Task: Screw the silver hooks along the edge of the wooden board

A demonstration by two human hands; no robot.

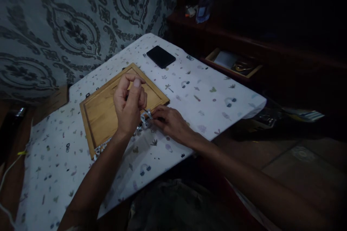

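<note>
A framed wooden panel [101,115], like a small cabinet door, lies flat on the table. My left hand [130,103] is curled closed above its near right part, thumb uppermost. From the underside of that fist a thin dark shaft [145,110], like a screwdriver's, slants down to a silver metal hinge [146,116] at the panel's near edge; any handle is hidden in the palm. My right hand [170,121] pinches the hinge from the right, fingertips touching it. More silver metal fittings [101,147] sit along the same edge, partly behind my left forearm.
The table [200,115] has a white printed cloth. A black phone or tablet [161,56] lies beyond the panel. At the right back, a dark cabinet has an open drawer [231,63] and a bottle [204,7] on top. Patterned wall covering [73,29] borders the left. A white cable [8,177] hangs there.
</note>
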